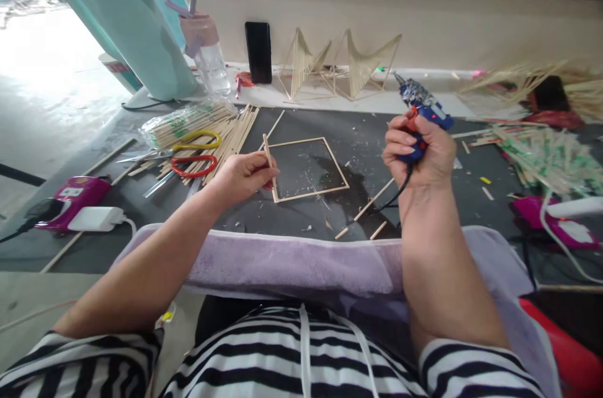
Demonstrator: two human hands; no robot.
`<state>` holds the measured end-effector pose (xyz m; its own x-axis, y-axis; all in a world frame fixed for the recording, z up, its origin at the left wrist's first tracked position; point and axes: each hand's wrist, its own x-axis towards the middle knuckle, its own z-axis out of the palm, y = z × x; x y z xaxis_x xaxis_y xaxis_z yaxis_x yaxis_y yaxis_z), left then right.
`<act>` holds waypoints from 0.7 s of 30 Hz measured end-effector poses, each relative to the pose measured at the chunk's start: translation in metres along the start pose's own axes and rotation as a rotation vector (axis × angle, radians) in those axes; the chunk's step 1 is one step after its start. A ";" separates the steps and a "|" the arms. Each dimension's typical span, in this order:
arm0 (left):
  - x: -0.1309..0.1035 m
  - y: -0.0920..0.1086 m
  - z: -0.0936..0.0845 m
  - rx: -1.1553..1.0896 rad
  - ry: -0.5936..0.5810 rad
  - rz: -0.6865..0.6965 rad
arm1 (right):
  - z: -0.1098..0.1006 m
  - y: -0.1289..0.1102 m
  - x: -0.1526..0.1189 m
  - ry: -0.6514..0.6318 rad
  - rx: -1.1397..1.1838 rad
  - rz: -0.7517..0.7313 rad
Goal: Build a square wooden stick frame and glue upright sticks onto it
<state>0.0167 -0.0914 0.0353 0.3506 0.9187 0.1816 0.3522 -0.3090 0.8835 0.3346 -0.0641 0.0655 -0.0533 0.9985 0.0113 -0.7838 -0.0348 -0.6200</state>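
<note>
My left hand (249, 177) pinches a thin wooden stick (267, 145) that stands up at the left side of a square stick frame (312, 194). The frame lies on the dark grey table. Raised over the table at the right, my right hand (419, 145) is wrapped round a blue glue gun (434, 113), whose nozzle points up and to the left, away from the frame. A black cord hangs from its handle. Short stick pieces (370, 199) lie between the frame and my right forearm.
Scissors (194, 166) rest on loose sticks (242, 128) at the left, near a magenta power socket (82, 197). A bottle (211, 59), a phone (258, 53) and two stick models (306, 65) stand behind. More sticks (551, 156) lie right.
</note>
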 end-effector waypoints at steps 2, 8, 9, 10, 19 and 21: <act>-0.001 0.004 0.000 0.022 -0.004 0.010 | 0.003 0.002 -0.001 0.022 -0.017 0.007; -0.002 0.010 0.000 0.097 -0.030 0.036 | 0.005 0.006 -0.001 0.037 -0.019 0.019; -0.002 0.010 0.000 0.102 -0.034 0.036 | 0.005 0.006 0.000 0.043 -0.017 0.013; -0.002 0.011 0.000 0.102 -0.037 0.035 | 0.005 0.005 0.000 0.051 -0.016 0.007; -0.003 0.012 0.000 0.110 0.021 -0.002 | 0.007 0.002 0.001 0.248 -0.170 -0.033; -0.003 0.010 0.000 0.110 0.024 -0.002 | 0.003 0.002 0.003 0.210 -0.219 -0.023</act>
<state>0.0193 -0.0977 0.0432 0.3292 0.9246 0.1918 0.4465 -0.3313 0.8312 0.3310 -0.0616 0.0673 0.1094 0.9866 -0.1212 -0.6302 -0.0255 -0.7761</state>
